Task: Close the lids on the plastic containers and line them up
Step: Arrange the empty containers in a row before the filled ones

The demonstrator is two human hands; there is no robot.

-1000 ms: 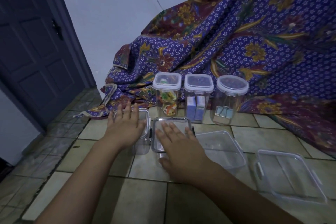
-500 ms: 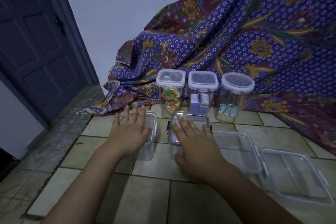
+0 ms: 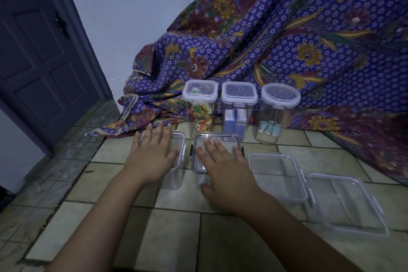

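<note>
1. The floor is made of pale, worn tiles with dark joints, and all the containers stand directly on it.
2. At the left there is a dark panelled door, and beside it a plain light wall.
3. A purple cloth with flowers hangs down from the right and spreads onto the floor at the wall.
4. Three tall containers stand in one row just in front of the cloth, all with lids on: the square container with colourful items, the square container with blue boxes and the round container with clips.
5. The left hand lies flat, fingers straight, on top of the small clear container.
6. The right hand lies flat in the same way, grasping nothing, on the dark-rimmed lid of the container just beside.
7. To the right, a low clear box and a second low box lie side by side; I cannot tell if they are closed.
</note>
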